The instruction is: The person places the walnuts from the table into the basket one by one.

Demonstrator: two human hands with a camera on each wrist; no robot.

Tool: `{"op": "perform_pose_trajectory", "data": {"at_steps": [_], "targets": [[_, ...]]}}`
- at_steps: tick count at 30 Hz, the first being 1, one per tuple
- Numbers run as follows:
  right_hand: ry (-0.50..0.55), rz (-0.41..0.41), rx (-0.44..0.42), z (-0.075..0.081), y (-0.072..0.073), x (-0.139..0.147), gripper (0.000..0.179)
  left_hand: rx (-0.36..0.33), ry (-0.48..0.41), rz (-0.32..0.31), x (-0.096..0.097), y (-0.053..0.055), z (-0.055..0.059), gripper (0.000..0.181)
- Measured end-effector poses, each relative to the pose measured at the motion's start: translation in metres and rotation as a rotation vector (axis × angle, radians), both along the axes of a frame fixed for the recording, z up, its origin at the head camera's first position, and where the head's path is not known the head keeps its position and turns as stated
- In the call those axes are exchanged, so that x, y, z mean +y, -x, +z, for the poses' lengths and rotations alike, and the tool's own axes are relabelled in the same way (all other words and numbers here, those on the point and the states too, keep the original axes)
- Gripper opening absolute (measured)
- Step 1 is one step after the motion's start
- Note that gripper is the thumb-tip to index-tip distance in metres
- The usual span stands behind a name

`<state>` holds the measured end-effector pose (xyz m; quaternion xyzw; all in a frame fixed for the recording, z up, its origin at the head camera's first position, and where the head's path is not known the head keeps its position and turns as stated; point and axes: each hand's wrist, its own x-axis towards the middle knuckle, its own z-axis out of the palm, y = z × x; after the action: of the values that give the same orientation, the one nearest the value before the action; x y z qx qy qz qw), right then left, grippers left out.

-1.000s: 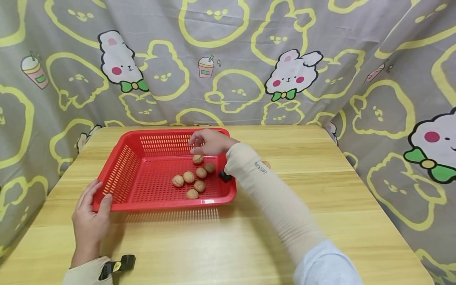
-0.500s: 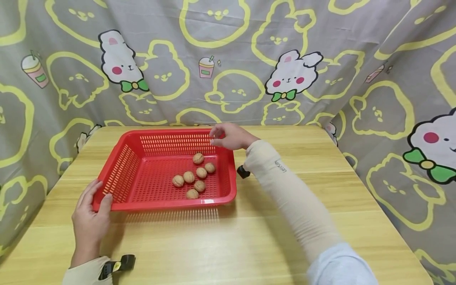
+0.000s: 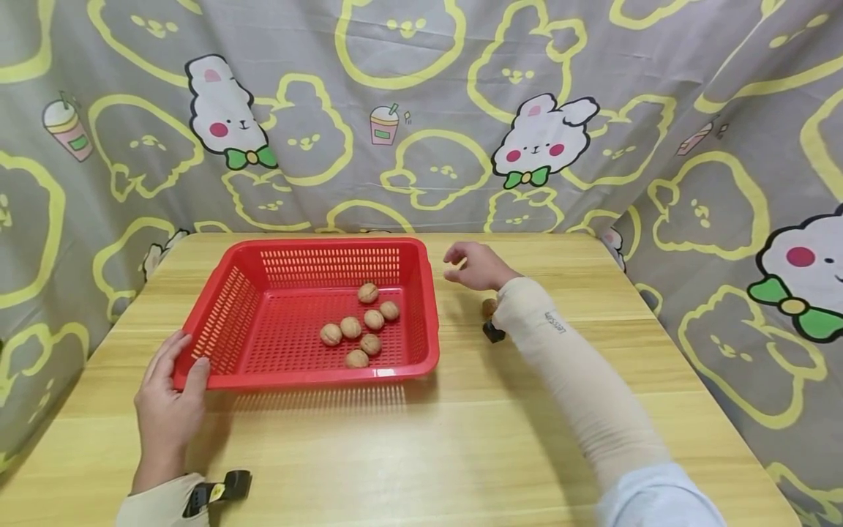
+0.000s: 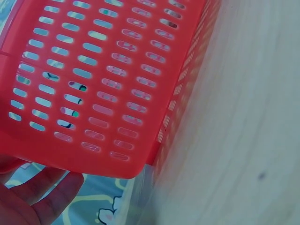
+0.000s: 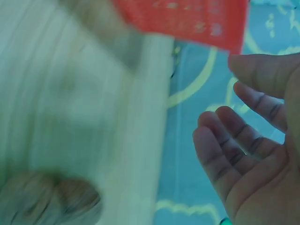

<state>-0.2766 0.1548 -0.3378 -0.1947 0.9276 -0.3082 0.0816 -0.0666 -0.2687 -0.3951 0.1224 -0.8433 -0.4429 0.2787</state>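
Observation:
My left hand (image 3: 167, 395) grips a red plastic basket (image 3: 290, 378) at its near left corner, thumb over the rim and fingers along the outer side. In the left wrist view, fingertips (image 4: 65, 190) show at the slotted wall. Several walnuts (image 3: 350, 327) lie on the basket floor, mostly toward its right half. My right hand (image 3: 483, 266) hovers over the table to the right of the basket, its fingers loosely bent around nothing. Below its wrist a walnut (image 3: 489, 307) sits on the table, partly hidden by the wrist camera; the right wrist view shows two blurred walnuts (image 5: 77, 199) there.
The basket stands on a pale wooden table (image 3: 395, 454). A patterned grey curtain (image 3: 435, 88) hangs behind the table and along its sides. Black cameras are strapped to both wrists, the left one (image 3: 235, 484) low over the table.
My right hand has moved right, from over the walnuts in the basket, across its right rim and out above the table. The left hand and the basket have stayed in place.

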Motion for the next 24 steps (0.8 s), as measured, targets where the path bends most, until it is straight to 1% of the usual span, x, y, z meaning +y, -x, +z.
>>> {"op": "perform_pose_trajectory", "data": {"at_steps": [2, 5, 8, 12, 14, 19, 24], "targets": [[-0.029, -0.020, -0.025, -0.007, 0.000, 0.011, 0.030, -0.001, 0.002, -0.001, 0.000, 0.001, 0.000, 0.043], [-0.088, -0.046, -0.074, -0.013, -0.002, 0.024, 0.037, -0.007, 0.002, -0.001, 0.000, 0.000, 0.001, 0.043], [-0.143, -0.074, -0.158, -0.017, -0.006, 0.036, 0.043, -0.009, 0.002, 0.000, 0.001, 0.000, 0.002, 0.043], [-0.172, -0.107, -0.270, -0.022, -0.008, 0.049, 0.042, 0.009, 0.002, -0.008, 0.001, 0.000, 0.002, 0.043], [-0.168, -0.111, -0.301, -0.026, -0.008, 0.054, 0.039, 0.008, 0.006, -0.008, 0.001, 0.001, 0.002, 0.042], [-0.148, -0.101, -0.345, -0.036, -0.007, 0.061, 0.034, -0.010, 0.010, 0.000, 0.000, -0.001, 0.002, 0.042], [-0.137, -0.083, -0.327, -0.040, -0.008, 0.063, 0.027, -0.014, 0.013, 0.002, 0.000, -0.001, 0.003, 0.042]]}}
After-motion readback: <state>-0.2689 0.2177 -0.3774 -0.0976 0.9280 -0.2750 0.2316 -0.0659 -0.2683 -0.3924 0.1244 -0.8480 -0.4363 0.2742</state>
